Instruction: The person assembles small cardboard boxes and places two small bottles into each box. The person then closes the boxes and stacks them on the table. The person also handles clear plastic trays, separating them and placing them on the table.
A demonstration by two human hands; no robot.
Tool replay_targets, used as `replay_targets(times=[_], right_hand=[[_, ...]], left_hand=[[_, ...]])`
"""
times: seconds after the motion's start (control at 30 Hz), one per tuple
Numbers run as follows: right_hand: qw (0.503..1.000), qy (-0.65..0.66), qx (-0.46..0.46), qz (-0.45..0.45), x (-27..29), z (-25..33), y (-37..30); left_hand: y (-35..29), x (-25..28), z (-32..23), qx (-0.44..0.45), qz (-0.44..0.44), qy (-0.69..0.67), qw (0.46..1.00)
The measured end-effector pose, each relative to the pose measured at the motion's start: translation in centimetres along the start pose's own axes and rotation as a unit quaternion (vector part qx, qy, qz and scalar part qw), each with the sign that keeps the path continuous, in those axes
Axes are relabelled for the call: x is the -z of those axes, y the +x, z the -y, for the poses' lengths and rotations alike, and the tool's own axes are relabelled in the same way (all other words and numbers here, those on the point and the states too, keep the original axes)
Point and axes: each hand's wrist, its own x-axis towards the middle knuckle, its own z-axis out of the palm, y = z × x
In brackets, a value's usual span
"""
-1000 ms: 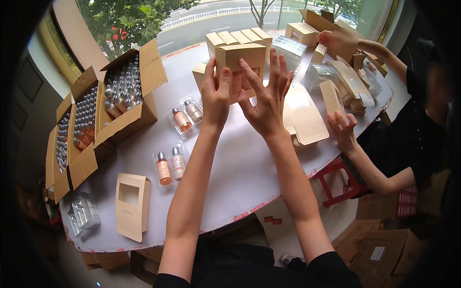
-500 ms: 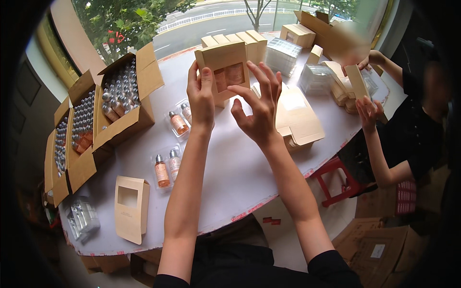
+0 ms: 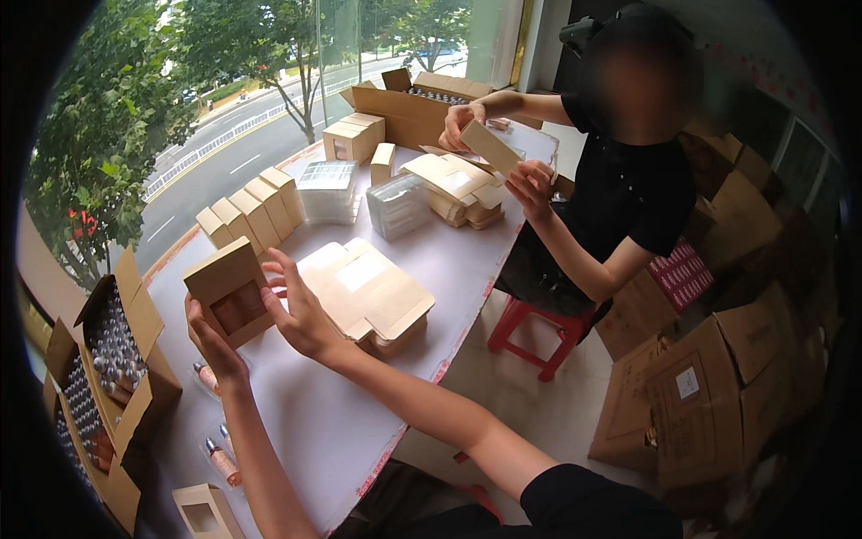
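My left hand (image 3: pixel 214 343) grips a kraft cardboard box (image 3: pixel 220 269) by its lower left side and holds it up above the table. Pinkish contents show through the window in the box's front. Beside the box's right edge is my right hand (image 3: pixel 303 314), its fingers spread and the thumb side at the edge; whether it touches is hard to tell. To the right lies a stack of flat, unfolded kraft boxes (image 3: pixel 395 296). Below my left hand, small bottles with orange-pink liquid (image 3: pixel 224 467) sit in clear trays, partly hidden by my forearm.
Finished-looking kraft boxes (image 3: pixel 260 211) stand in a row by the window. Clear plastic trays (image 3: pixel 328 191) are stacked beside them. Open cartons of bottles (image 3: pixel 135 395) stand at left. Across the table, a co-worker's hands (image 3: pixel 532 187) hold another kraft box (image 3: pixel 489 148). A red stool (image 3: pixel 539 332) stands at right.
The view has swung to the right, so the co-worker now shows more fully. The box stays in my left hand, and my right hand remains at its right side with fingers spread.
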Motion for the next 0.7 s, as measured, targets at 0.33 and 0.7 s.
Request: replay_targets(times=[0.33, 0.7], right_hand=[[0.999, 0.037, -0.014, 0.024, -0.7, -1.0, -0.2], [1.000, 0.007, 0.021, 0.007, -0.8, -1.6, -0.1]], left_hand=[[0.1, 0.5, 0.3, 0.020, 0.011, -0.013, 1.000], [0.4, 0.8, 1.1, 0.005, 0.034, -0.006, 0.999]])
